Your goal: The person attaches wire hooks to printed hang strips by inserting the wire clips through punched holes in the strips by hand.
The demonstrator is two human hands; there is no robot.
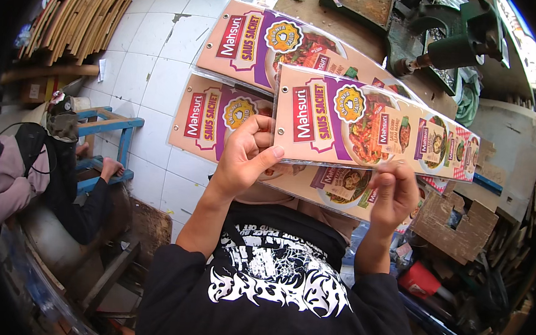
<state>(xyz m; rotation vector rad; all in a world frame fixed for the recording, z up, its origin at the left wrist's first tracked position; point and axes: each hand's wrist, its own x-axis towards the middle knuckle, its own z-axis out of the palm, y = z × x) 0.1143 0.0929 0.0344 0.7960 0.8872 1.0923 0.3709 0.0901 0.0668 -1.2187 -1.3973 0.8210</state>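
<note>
My left hand [244, 157] is closed on the lower left corner of a printed laminated sign [337, 135], thumb on the front face. My right hand [395, 194] has its fingers curled at the sign's bottom edge, thumb and fingers pinched together there. Peach and purple, with food pictures and metal eyelets along its left side, the sign is tilted slightly down to the right. Two like it are beneath: a far sign [245, 40] leaning over the bench, and a near sign [206, 118] partly hidden by the held sign and my hands.
A dark green machine [460, 38] stands on the bench at the far right. Nearby lies a notched wooden board [455, 225], with a red object [420, 280] below. To the left are a blue stool [125, 149], a seated person [26, 165] and stacked wooden strips [84, 15].
</note>
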